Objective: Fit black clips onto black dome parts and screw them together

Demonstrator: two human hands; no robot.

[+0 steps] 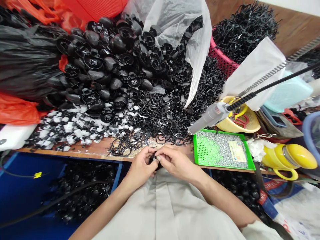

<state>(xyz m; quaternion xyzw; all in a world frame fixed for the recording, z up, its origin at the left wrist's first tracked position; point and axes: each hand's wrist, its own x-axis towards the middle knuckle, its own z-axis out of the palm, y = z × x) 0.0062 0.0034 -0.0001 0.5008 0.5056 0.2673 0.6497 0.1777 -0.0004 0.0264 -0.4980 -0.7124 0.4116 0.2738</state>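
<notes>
A wooden bench runs across the view, its front edge just beyond the wearer's lap. Below it at left is a blue bin partly filled with black pieces. On the bench, a heap of black shells lies at left and centre, beside a black bag. A clear bag drapes over the right of the heap. A pink basket at the back right is piled above its rim with black strips; more strips lie loose at centre, and white pieces are spread at front left. A green tray sits at the front edge, right of the hands, and a grey driver hangs with its tip near the tray's back left corner. Behind the tray is a yellow bowl. The left hand and right hand meet at the bench edge, fingertips pinching one small dark part between them; its shape is mostly hidden by the fingers. Screws cover much of the tray, with a card on top.
</notes>
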